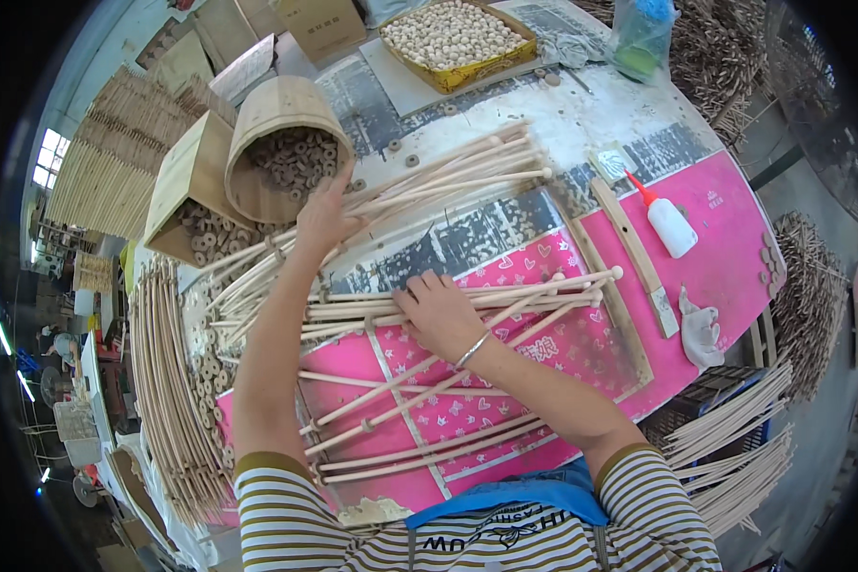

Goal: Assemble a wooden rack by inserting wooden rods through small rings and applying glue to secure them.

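Note:
My left hand reaches to the rim of a wooden bucket lying on its side, full of small brown rings. Its fingers and thumb are apart, beside a bundle of pale wooden sticks with round knobs at their right ends. My right hand, a bracelet at its wrist, curls over a second bundle of knobbed wooden sticks in the middle of the table. The palm side of that hand is hidden. Closer to me, several separate sticks lie on the pink sheet, some with a ring near the left end.
Beside the bucket sits a wooden box of rings. A yellow tray of wooden balls stands at the back. To the right are a white glue bottle, a wooden bar and a crumpled white cloth. Stacked sticks line the left edge.

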Motion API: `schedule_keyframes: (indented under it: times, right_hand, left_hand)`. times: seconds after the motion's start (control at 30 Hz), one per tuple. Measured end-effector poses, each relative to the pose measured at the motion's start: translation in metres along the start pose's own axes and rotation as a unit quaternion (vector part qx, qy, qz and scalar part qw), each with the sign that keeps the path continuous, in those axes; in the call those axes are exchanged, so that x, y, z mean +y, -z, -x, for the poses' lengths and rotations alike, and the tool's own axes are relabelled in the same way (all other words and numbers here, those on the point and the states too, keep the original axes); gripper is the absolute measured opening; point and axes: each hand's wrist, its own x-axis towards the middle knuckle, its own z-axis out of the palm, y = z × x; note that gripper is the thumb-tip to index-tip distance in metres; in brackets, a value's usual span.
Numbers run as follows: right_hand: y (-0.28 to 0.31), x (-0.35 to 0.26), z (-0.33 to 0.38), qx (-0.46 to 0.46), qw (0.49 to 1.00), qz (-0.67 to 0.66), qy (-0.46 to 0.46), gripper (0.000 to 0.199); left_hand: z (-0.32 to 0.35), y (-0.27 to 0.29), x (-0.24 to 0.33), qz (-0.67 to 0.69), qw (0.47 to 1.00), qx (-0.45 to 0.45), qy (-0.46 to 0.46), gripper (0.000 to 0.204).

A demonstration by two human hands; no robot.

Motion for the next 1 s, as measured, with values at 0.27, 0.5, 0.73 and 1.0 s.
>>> schedule_keyframes:
  times: [0.27, 0.5, 0.73, 1.0]
  right_hand:
    - [0.008, -0.005, -0.006, -0.051, 0.998, -0.021, -0.017, 0.058]
    - [0.0, 0.002, -0.002, -0.06, 0.997, -0.012, -0.036, 0.064]
    - [0.011, 0.007, -0.006, -0.088, 0.996, -0.026, 0.02, 0.052]
    - [-0.006, -0.015, -0.005, -0.032, 0.99, -0.101, 0.095, 0.041]
  left_hand:
    - [0.026, -0.035, -0.025, -0.115, 0.981, 0.128, -0.092, 0.103]
    - [0.062, -0.02, -0.026, -0.234, 0.96, 0.095, -0.122, 0.103]
    - [0.052, -0.025, -0.08, -0.319, 0.934, 0.162, 0.011, 0.105]
    - [0.098, -0.05, -0.093, -0.006, 0.975, 0.219, -0.04, 0.111]
